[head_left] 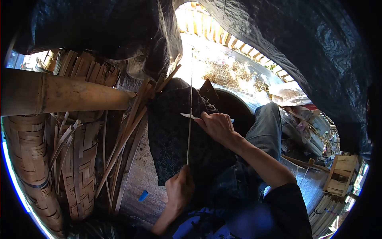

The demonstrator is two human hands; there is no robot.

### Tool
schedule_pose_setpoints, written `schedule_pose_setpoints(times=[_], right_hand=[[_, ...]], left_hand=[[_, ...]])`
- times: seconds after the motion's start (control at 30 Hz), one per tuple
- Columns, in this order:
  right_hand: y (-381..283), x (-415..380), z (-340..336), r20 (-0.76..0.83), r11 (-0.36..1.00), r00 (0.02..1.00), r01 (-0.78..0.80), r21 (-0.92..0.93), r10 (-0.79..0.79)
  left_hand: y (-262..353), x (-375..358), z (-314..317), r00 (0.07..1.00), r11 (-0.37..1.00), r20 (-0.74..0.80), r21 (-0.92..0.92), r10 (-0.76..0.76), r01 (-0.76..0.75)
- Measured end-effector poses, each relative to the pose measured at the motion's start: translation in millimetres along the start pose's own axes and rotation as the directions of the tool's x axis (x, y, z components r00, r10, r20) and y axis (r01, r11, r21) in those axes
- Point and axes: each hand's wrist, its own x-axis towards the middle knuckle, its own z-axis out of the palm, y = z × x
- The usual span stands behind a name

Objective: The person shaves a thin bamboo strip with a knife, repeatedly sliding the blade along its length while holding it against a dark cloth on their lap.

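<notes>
My left hand [180, 188] is closed low over my lap, gripping the lower end of a thin bamboo strip [189, 141]. From there the strip runs nearly upright, away from me toward the bright opening. My right hand [218, 126] is wrapped round a small knife [186, 115]. Its pale blade points left and meets the strip about midway along; whether it cuts in cannot be seen. Most of the handle is hidden in the fingers. Beneath both hands a dark patterned cloth [169, 147] covers my lap.
At left a thick bamboo pole [79, 93] juts in above woven bamboo pieces [30, 159] and loose split strips [123, 149]. A blue scrap [143, 195] lies on the ground. Black sheeting [302, 44] hangs overhead. A wooden crate [341, 174] stands at right; shavings [232, 73] lie beyond.
</notes>
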Motion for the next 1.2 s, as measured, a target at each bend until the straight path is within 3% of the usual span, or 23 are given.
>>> schedule_pose_setpoints(times=[0.17, 0.4, 0.47, 0.5, 0.6, 0.67, 0.7, 0.77, 0.8, 0.87, 0.93, 1.03, 1.1, 1.13, 1.2], right_hand=[[13.7, 15.1, 8.3, -0.12, 0.992, 0.986, 0.114, -0.051, -0.119], [27.7, 39.8, 17.6, -0.189, 0.991, 0.974, 0.113, -0.073, -0.125], [41.9, 51.6, 24.2, -0.162, 0.997, 0.986, -0.046, -0.06, 0.036], [55.0, 60.4, 28.9, -0.168, 0.997, 0.985, -0.049, -0.06, 0.039], [97.0, 80.2, 25.1, -0.206, 0.943, 0.921, -0.332, 0.031, 0.331], [106.2, 91.2, 11.5, -0.133, 0.87, 0.86, -0.487, 0.079, 0.493], [105.1, 89.7, 9.3, -0.13, 0.874, 0.864, -0.48, 0.077, 0.486], [100.7, 87.3, -1.1, -0.23, 0.824, 0.808, -0.46, 0.33, 0.543], [92.7, 81.8, -10.4, -0.228, 0.83, 0.813, -0.455, 0.323, 0.535], [67.9, 56.4, -26.3, -0.202, 0.857, 0.9, -0.269, 0.44, 0.386], [48.9, 29.6, -31.3, -0.16, 0.899, 0.971, -0.095, 0.426, 0.178], [12.3, -6.2, -38.8, -0.072, 0.876, 0.993, -0.049, 0.48, 0.095], [-0.8, -18.8, -37.0, 0.077, 0.928, 0.997, -0.021, 0.373, -0.008], [-2.2, -19.4, -31.6, 0.085, 0.926, 0.996, -0.024, 0.376, -0.008], [-2.6, -18.6, -20.1, 0.063, 0.979, 0.997, 0.022, 0.202, -0.036]], left_hand=[[-6.9, -7.8, -3.2, 1.0, 1.0, 0.003, -0.008, 0.029, -0.029], [-1.2, -17.1, -19.6, 0.999, 0.997, 0.028, -0.062, -0.04, 0.042], [-4.6, -30.9, -24.5, 0.998, 0.997, 0.051, -0.061, -0.035, 0.038], [-5.1, -40.9, -30.0, 0.998, 0.998, 0.05, -0.045, -0.033, 0.035], [-21.1, -59.6, -35.2, 0.998, 0.996, 0.031, -0.074, -0.048, 0.05], [-24.1, -56.6, -37.9, 0.996, 0.988, 0.007, -0.125, -0.09, 0.09], [-20.6, -46.4, -38.7, 0.993, 0.984, 0.033, -0.132, -0.116, 0.12], [-15.3, -19.7, -40.1, 0.987, 0.977, 0.058, -0.149, -0.148, 0.155], [-16.4, -3.8, -37.6, 0.97, 0.947, 0.129, -0.22, -0.208, 0.233], [-18.4, 17.7, -30.6, 0.94, 0.905, 0.209, -0.28, -0.269, 0.321], [-18.6, 31.4, -23.0, 0.894, 0.699, 0.323, -0.559, -0.311, 0.445], [-11.5, 39.6, -22.5, 0.84, 0.603, 0.408, -0.586, -0.358, 0.541], [-12.4, 40.8, -16.7, 0.861, 0.639, 0.378, -0.579, -0.339, 0.506], [-14.1, 39.8, -13.6, 0.885, 0.675, 0.343, -0.574, -0.316, 0.464], [-20.5, 36.1, -6.9, 0.909, 0.723, 0.298, -0.554, -0.292, 0.414]])
